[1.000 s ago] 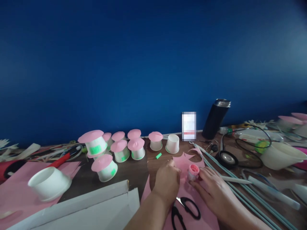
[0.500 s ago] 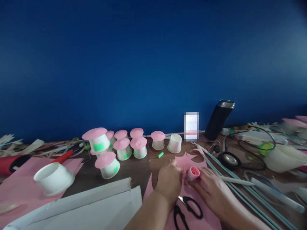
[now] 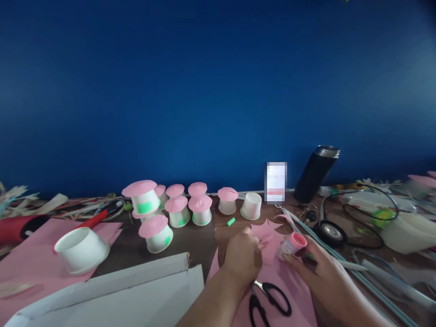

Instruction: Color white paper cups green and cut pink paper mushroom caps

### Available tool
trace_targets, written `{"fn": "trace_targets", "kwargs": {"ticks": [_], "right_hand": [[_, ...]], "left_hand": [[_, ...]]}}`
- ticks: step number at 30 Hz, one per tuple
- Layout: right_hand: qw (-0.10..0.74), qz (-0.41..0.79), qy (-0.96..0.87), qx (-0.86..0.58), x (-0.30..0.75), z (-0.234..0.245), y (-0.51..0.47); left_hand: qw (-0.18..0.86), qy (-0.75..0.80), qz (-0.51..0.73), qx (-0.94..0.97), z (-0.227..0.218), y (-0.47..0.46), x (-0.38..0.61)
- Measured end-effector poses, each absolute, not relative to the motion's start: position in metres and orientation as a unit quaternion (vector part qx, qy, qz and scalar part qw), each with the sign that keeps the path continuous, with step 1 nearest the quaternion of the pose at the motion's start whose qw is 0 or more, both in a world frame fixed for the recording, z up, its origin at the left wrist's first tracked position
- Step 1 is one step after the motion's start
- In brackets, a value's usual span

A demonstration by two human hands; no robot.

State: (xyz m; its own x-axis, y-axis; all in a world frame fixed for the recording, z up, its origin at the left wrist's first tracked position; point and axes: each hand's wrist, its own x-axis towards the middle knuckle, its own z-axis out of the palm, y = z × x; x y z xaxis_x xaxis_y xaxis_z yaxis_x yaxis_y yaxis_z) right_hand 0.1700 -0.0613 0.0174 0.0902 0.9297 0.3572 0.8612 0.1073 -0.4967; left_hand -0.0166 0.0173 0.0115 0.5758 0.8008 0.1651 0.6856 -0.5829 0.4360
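Note:
My left hand [image 3: 242, 259] is closed in a pinch on a pink paper cutout [image 3: 267, 236] that lies on a pink paper sheet [image 3: 272, 277]. My right hand [image 3: 318, 270] grips a small tilted bottle with a pink cap [image 3: 293, 244], just right of the cutout. Black-handled scissors [image 3: 269, 302] lie on the pink sheet below both hands. Several white cups with pink paper tops [image 3: 177, 211] stand in a cluster to the upper left, and one plain white cup [image 3: 251, 205] stands beside them.
A black flask [image 3: 315, 175] leans at the back wall. Grey-green rods [image 3: 354, 277] run along the right, by a black cable and round disc [image 3: 329, 232]. A larger white cup [image 3: 81, 250] sits on pink paper at left, with white card [image 3: 136, 295] in front.
My right hand has lifted the pink-capped bottle off the cutout and carried it to the right, tilting it. My left hand stays pinched on the cutout.

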Motion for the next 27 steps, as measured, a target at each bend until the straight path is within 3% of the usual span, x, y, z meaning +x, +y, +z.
{"fn": "trace_targets", "kwargs": {"ticks": [8,20,27], "right_hand": [[0.324,0.057,-0.656,-0.680,0.159,0.013,-0.050],[0.243,-0.001,-0.720,-0.650,0.150,0.018,-0.044],[0.317,-0.009,-0.687,-0.654,0.161,0.008,-0.051]], "left_hand": [[0.187,0.435,0.194,0.859,0.013,0.025,-0.018],[0.215,0.452,0.185,0.846,0.018,0.021,-0.015],[0.198,0.446,0.184,0.853,0.013,0.022,-0.016]]}}
